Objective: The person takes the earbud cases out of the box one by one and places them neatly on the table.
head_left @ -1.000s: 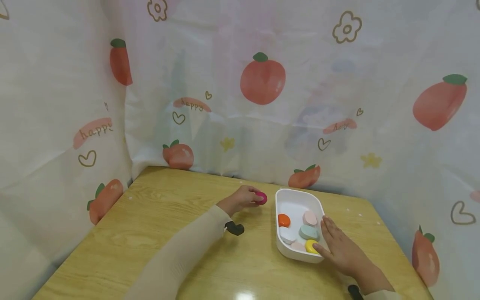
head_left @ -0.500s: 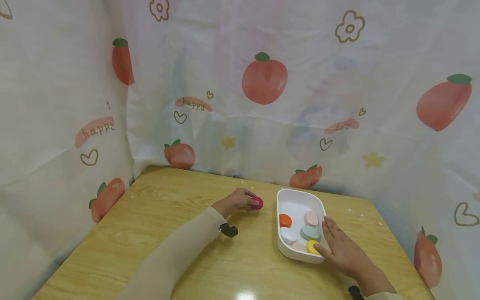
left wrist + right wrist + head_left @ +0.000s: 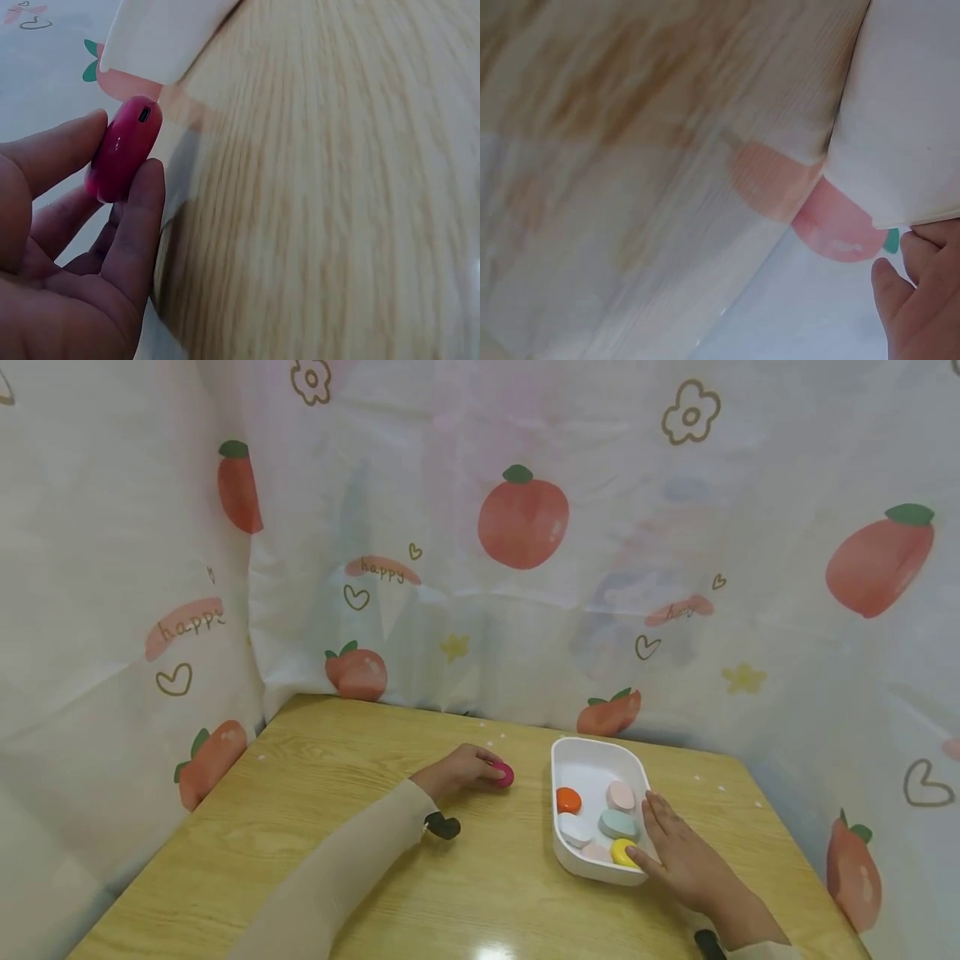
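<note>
Between the thumb and fingertips of my left hand [image 3: 459, 770] is a magenta earbud case [image 3: 124, 150], rounded, with a small port slot in its edge. It is held just above the table, left of the white box [image 3: 564, 863]. My right hand [image 3: 690, 867] lies along the box's right side with straight fingers, its thumb reaching over the rim beside a yellow rounded piece [image 3: 624, 852]. Also in the box are an orange piece [image 3: 568, 801], a pale green piece [image 3: 618, 824], a white piece [image 3: 575, 830] and pale pink pieces [image 3: 620, 795].
The wooden table [image 3: 330, 735] stretches to both sides of the box. A fruit-printed curtain [image 3: 420, 510] hangs along its back and sides. Black wrist straps [image 3: 442, 826] show at both sleeves.
My left hand has drawn away from the box, moving left and slightly nearer to me with the magenta earbud case. The right hand and the box stay in place.
</note>
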